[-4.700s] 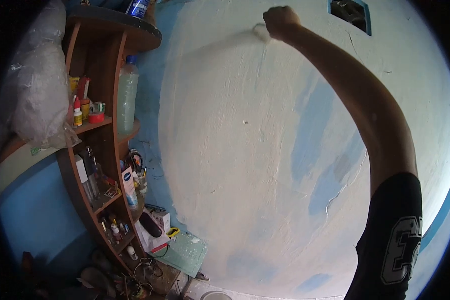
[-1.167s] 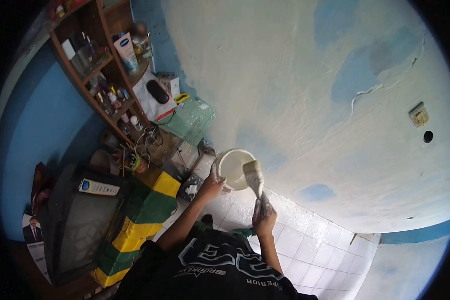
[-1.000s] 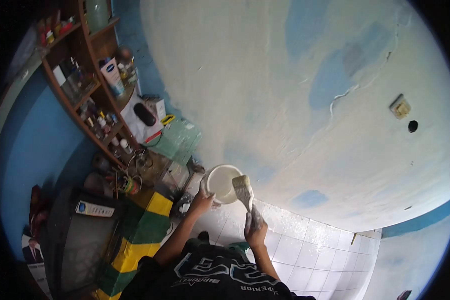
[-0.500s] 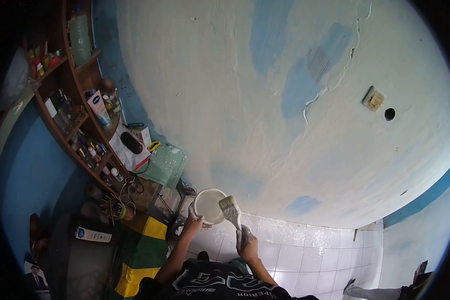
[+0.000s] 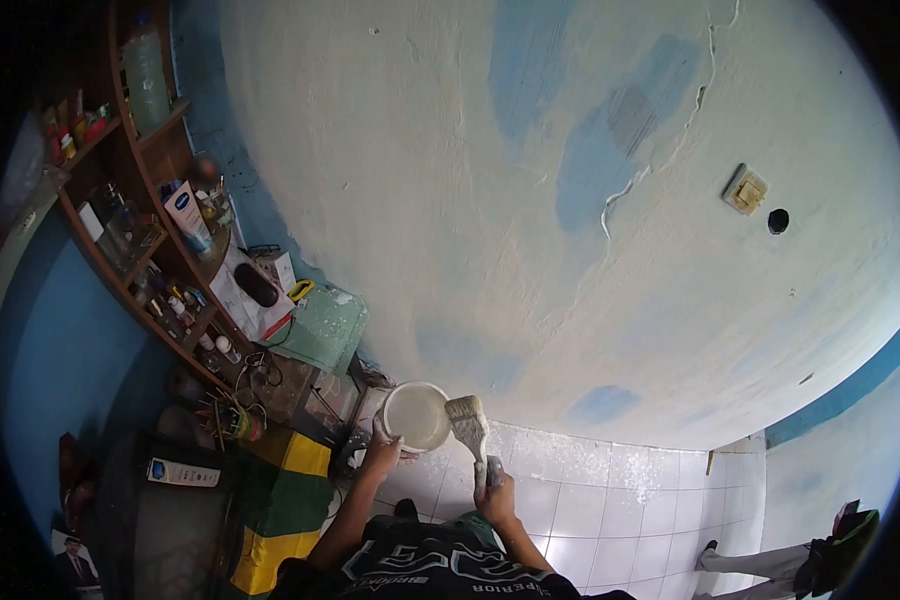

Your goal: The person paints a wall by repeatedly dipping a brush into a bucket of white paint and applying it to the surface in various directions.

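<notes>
Low in the frame, just left of centre, the left hand (image 5: 381,455) grips the rim of a white bucket (image 5: 416,416) of pale paint. Just to its right, the right hand (image 5: 494,492) is closed around the handle of a brush (image 5: 468,420), whose paint-coated bristles stand at the bucket's right edge. Behind them the wall (image 5: 530,200) fills the upper frame, whitish with blue patches, a crack and a socket (image 5: 746,190) at upper right. White floor tiles (image 5: 610,500) spread at lower right. Cluttered wooden shelves (image 5: 140,240) stand at left, and another person's leg (image 5: 770,562) shows at lower right.
</notes>
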Motion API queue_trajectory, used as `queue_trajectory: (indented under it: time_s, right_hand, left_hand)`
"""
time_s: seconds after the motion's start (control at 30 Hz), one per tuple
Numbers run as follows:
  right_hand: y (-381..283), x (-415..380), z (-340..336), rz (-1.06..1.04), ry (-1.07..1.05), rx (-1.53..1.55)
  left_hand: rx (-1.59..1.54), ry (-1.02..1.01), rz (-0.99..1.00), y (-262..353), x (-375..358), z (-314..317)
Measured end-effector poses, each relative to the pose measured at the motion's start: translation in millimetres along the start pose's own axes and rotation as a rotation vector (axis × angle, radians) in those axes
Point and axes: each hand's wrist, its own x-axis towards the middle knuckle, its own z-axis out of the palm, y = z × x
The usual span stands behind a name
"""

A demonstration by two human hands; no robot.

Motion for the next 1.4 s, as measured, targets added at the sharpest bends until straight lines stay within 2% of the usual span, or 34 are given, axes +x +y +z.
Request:
queue_trajectory:
  time_s: [0.1,0.2,0.3,0.43,0.47,0.57,0.6,0.7,0.8,0.9,1.0,1.1,1.2,1.3,1.33,1.4]
  right_hand:
    - [11,6,-1,-0.178,-0.048,-0.118]
    - [12,-3,-1,-0.095,-0.052,0.046]
    - [26,1,10,-0.113,-0.082,-0.043]
    - [19,-5,9,-0.064,-0.032,-0.012]
    - [17,-3,7,-0.032,-0.091,-0.043]
    - [21,-3,11,-0.103,-0.029,0.021]
    - [12,-4,6,0.023,-0.093,0.007]
    - [20,2,13,-0.058,-0.070,-0.157]
    - [11,-2,12,0.007,-0.068,-0.096]
    - [26,-5,22,-0.036,-0.042,-0.109]
    - [21,-4,21,-0.021,-0.127,-0.266]
    - [19,-8,28,0.087,-0.061,-0.127]
    - [42,-3,39,-0.087,-0.037,-0.149]
    - [43,0,46,0.445,-0.143,0.414]
    - [35,5,46,0.559,-0.152,0.546]
    - [33,20,43,0.639,-0.188,0.740]
  left_hand:
    - [-0.011,-0.004,0.002,-9,1,-2]
    - [-0.009,0.018,0.018,-15,8,-4]
    - [-0.062,0.044,0.023,-31,12,-5]
    - [-0.103,0.037,0.018,-28,7,-5]
    - [-0.107,0.043,0.002,-29,4,-6]
    - [-0.108,0.073,0.015,-37,7,-10]
    - [-0.159,0.083,-0.025,-40,10,-12]
    - [-0.082,0.030,0.023,-51,18,-20]
    - [-0.066,0.050,-0.001,-51,26,-22]
    - [-0.037,0.041,0.075,-37,22,-22]
    - [-0.042,0.011,0.047,-37,28,-24]
    - [-0.099,0.003,-0.015,-41,38,-26]
    - [-0.022,-0.005,-0.006,-36,37,-23]
    - [0.002,-0.001,0.066,-36,41,-20]
    - [-0.005,0.007,0.070,-44,50,-22]
    - [-0.023,0.032,0.078,-70,70,-27]
